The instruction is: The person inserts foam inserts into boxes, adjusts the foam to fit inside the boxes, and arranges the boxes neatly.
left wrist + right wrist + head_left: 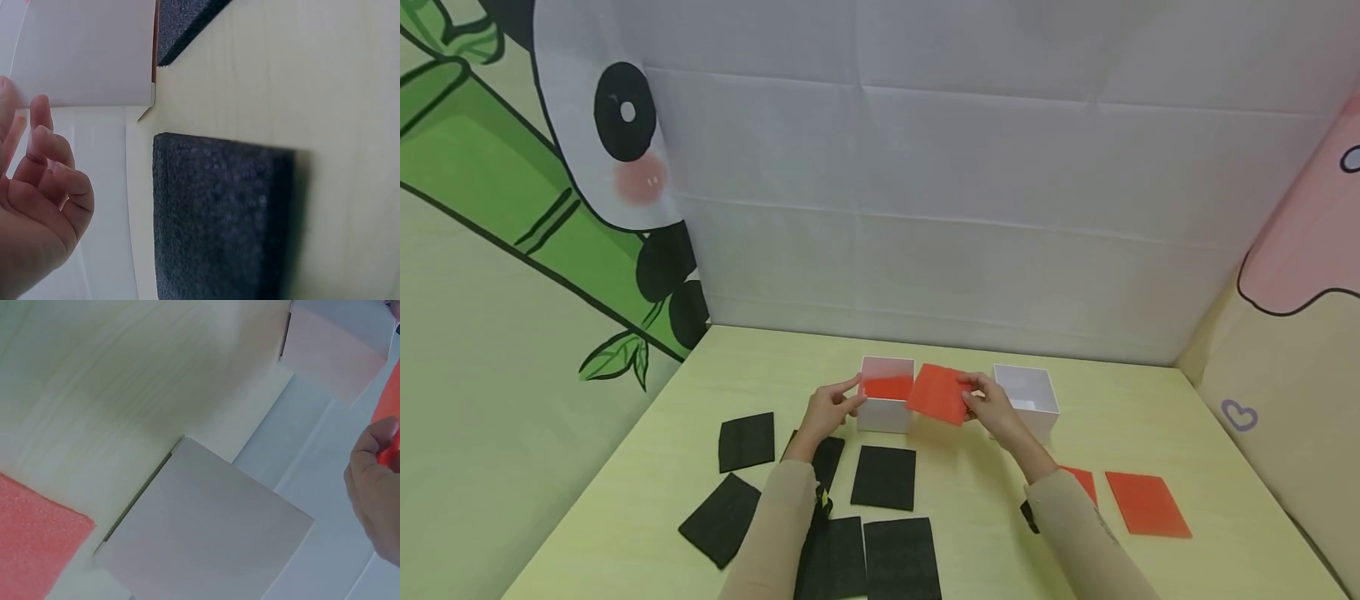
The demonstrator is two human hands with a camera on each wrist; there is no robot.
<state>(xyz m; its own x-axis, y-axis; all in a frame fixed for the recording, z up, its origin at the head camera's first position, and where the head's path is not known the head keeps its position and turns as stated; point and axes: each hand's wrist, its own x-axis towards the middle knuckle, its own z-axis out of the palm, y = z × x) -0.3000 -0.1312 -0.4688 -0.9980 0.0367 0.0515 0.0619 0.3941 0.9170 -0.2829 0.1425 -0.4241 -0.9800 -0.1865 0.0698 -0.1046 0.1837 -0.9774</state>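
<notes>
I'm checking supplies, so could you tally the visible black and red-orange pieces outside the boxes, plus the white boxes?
Black pieces: 6, one partly behind the left sleeve
Red-orange pieces: 3, including the one in the right hand
White boxes: 2
Total: 11

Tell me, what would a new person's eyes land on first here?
Probably the bright red square pinched in the person's right grip, near the left white box. Next might come the big cartoon panda at the left of the head view. Then the black squares, on both sides of the left sleeve.
</notes>
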